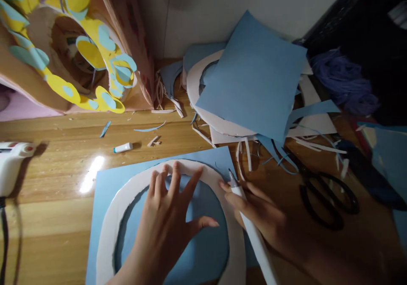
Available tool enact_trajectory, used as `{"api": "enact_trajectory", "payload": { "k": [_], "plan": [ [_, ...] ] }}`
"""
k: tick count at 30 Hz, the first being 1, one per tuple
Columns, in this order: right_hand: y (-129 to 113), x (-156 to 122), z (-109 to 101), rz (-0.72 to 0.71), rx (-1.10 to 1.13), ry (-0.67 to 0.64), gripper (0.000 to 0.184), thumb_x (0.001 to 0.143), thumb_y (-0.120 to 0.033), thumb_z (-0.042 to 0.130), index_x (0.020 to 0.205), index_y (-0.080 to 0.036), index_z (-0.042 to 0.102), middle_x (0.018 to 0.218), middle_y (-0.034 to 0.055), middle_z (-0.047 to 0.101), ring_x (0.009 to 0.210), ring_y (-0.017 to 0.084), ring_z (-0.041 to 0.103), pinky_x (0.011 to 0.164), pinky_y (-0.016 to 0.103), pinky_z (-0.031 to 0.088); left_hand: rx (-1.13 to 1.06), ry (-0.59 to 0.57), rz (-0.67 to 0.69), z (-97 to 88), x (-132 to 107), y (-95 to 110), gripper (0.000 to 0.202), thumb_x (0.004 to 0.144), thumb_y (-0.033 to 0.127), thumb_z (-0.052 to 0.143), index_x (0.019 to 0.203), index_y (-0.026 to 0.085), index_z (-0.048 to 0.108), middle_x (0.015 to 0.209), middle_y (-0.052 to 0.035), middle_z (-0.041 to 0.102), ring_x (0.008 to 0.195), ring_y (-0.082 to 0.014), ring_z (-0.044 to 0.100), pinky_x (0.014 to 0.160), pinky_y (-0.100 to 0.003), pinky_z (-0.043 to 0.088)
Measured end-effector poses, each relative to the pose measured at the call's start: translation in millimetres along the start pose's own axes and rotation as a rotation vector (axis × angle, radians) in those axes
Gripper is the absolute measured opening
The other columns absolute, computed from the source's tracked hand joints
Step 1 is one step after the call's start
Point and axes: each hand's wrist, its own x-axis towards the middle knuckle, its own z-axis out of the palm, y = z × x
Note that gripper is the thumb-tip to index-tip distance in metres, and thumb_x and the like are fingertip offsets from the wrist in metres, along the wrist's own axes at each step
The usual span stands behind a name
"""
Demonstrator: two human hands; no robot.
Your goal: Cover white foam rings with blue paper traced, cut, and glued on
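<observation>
A white cardboard ring (106, 225) lies flat on a blue sheet of paper (101, 187). My left hand (171, 217) presses the ring's upper part with spread fingertips, its palm over the ring's opening. Between the fingers of my right hand (259, 213) is a white marker (257, 242), its dark tip near the sheet's upper right corner, just outside the ring. A faint curved line shows on the blue paper near that tip. The marker's cap (123, 148) lies on the table beyond the sheet. The ring's lower edge runs out of view.
Black-handled scissors (327, 196) lie at the right. Behind are another white ring (193, 81) under a blue sheet (254, 73), and paper scraps (248, 153). A decorated box (140, 65) stands back left, a white corded tool (14, 166) at the left edge. Purple yarn (345, 81) sits back right.
</observation>
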Motion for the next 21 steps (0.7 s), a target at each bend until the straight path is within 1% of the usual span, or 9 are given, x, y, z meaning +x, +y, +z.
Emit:
{"api": "enact_trajectory", "payload": {
  "k": [3, 5, 7, 10, 13, 15, 17, 19, 21],
  "plan": [
    [3.7, -2.5, 5.8, -0.081, -0.125, 0.012, 0.054, 0.087, -0.006, 0.047, 0.137, -0.027, 0.042, 0.133, 0.0032, 0.057, 0.12, 0.022, 0.054, 0.103, 0.035, 0.044, -0.018, 0.014, 0.03, -3.3, 5.0, 9.1, 0.077, 0.073, 0.072, 0.045, 0.13, 0.021, 0.054, 0.128, -0.0199, 0.051, 0.12, -0.0401, 0.047, 0.094, -0.062, 0.043],
    [4.4, -1.9, 7.1, -0.137, -0.188, 0.033, 0.052, 0.088, -0.006, 0.044, 0.137, -0.023, 0.041, 0.129, 0.0063, 0.06, 0.118, 0.022, 0.056, 0.105, 0.036, 0.042, -0.057, 0.005, 0.074, -1.6, 8.0, 17.4, 0.074, 0.073, 0.068, 0.052, 0.131, 0.022, 0.052, 0.13, -0.0174, 0.052, 0.124, -0.0373, 0.045, 0.097, -0.059, 0.043],
    [3.3, 0.8, 5.1, -0.139, -0.186, 0.041, 0.046, 0.088, -0.007, 0.043, 0.132, -0.021, 0.046, 0.124, 0.0076, 0.063, 0.114, 0.023, 0.058, 0.102, 0.036, 0.045, -0.106, -0.012, 0.09, 2.6, 9.7, 24.5, 0.074, 0.072, 0.066, 0.057, 0.133, 0.024, 0.049, 0.131, -0.0133, 0.054, 0.125, -0.034, 0.045, 0.099, -0.054, 0.044],
    [-0.7, 10.3, -3.3, -0.05, -0.055, 0.071, 0.036, 0.088, -0.011, 0.044, 0.119, -0.025, 0.056, 0.105, 0.0055, 0.071, 0.097, 0.022, 0.066, 0.083, 0.033, 0.056, -0.135, -0.038, 0.075, 9.6, 9.7, 29.1, 0.072, 0.075, 0.065, 0.055, 0.134, 0.024, 0.047, 0.131, -0.0098, 0.056, 0.125, -0.0317, 0.046, 0.1, -0.051, 0.044],
    [-3.5, 25.4, -14.6, 0.062, 0.068, 0.177, 0.03, 0.089, -0.019, 0.045, 0.112, -0.031, 0.06, 0.091, 0.0041, 0.071, 0.081, 0.022, 0.069, 0.066, 0.035, 0.058, -0.096, -0.017, 0.125, 15.3, 7.2, 27.3, 0.079, 0.076, 0.069, 0.047, 0.136, 0.018, 0.044, 0.132, -0.0153, 0.053, 0.125, -0.0351, 0.046, 0.098, -0.052, 0.044],
    [-3.5, 35.6, -21.2, 0.136, 0.121, 0.224, 0.025, 0.089, -0.023, 0.046, 0.107, -0.033, 0.061, 0.091, 0.0044, 0.07, 0.082, 0.023, 0.068, 0.065, 0.036, 0.057, -0.075, 0.022, 0.169, 18.7, 5.3, 25.3, 0.091, 0.073, 0.076, 0.04, 0.137, 0.012, 0.042, 0.132, -0.0198, 0.052, 0.125, -0.0384, 0.045, 0.097, -0.055, 0.042],
    [-1.8, 42.8, -25.3, 0.195, 0.181, 0.216, 0.02, 0.089, -0.026, 0.047, 0.1, -0.031, 0.062, 0.089, 0.0038, 0.069, 0.082, 0.022, 0.067, 0.064, 0.034, 0.056, -0.072, 0.058, 0.2, 21.7, 3.7, 23.7, 0.102, 0.069, 0.082, 0.033, 0.137, 0.006, 0.04, 0.133, -0.0231, 0.049, 0.127, -0.0409, 0.041, 0.098, -0.056, 0.038],
    [1.0, 45.7, -26.2, 0.244, 0.216, 0.174, 0.015, 0.088, -0.028, 0.048, 0.097, -0.027, 0.06, 0.086, 0.0029, 0.067, 0.079, 0.019, 0.065, 0.063, 0.03, 0.054, -0.068, 0.071, 0.225, 23.7, 2.9, 22.8, 0.105, 0.068, 0.083, 0.031, 0.137, 0.004, 0.038, 0.135, -0.0246, 0.046, 0.129, -0.0427, 0.037, 0.1, -0.058, 0.035],
    [3.5, 45.6, -24.6, 0.301, 0.234, 0.134, 0.013, 0.086, -0.029, 0.05, 0.096, -0.025, 0.057, 0.08, 0.0012, 0.064, 0.071, 0.016, 0.062, 0.058, 0.025, 0.051, -0.06, 0.074, 0.242, 24.5, 2.7, 22.5, 0.103, 0.068, 0.082, 0.032, 0.137, 0.005, 0.038, 0.136, -0.0254, 0.044, 0.128, -0.044, 0.037, 0.1, -0.059, 0.033]
  ]
}}
